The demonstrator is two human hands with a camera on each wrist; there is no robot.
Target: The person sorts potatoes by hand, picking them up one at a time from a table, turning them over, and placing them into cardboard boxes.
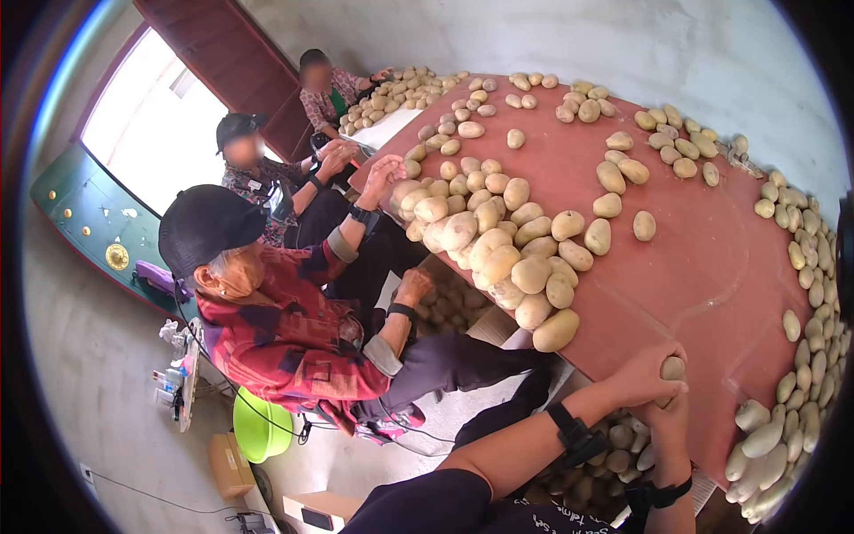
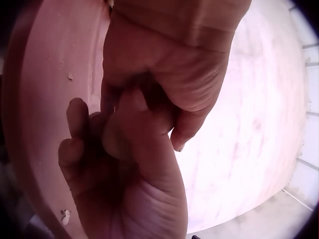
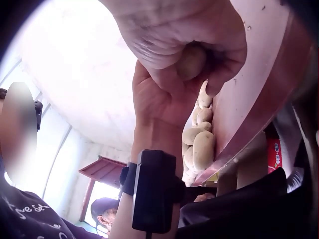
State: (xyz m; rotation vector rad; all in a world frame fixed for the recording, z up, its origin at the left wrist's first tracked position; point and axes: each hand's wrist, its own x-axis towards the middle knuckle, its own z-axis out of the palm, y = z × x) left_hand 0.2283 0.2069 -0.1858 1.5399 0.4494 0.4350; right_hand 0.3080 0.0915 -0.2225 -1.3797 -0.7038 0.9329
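Close together over the near edge of the red-brown table (image 1: 703, 311), both hands grip one small potato (image 1: 673, 368). My left hand (image 1: 642, 372) reaches in from the left, its fingers curled about the potato. Against it from below, my right hand (image 1: 669, 418) has its fingers and thumb bent round the same potato. In the right wrist view the potato (image 3: 192, 62) shows between the two hands, partly covered by fingers. The left wrist view has the left hand (image 2: 164, 64) above the right hand (image 2: 144, 179), with much of the potato hidden.
A large potato pile (image 1: 498, 231) lies along the table's left edge, and another row (image 1: 805, 356) lines the wall side. More potatoes (image 1: 623, 445) are below the table. A person in a red patterned jacket (image 1: 285, 320) sits at left, with others beyond. A green basin (image 1: 261, 425) stands behind.
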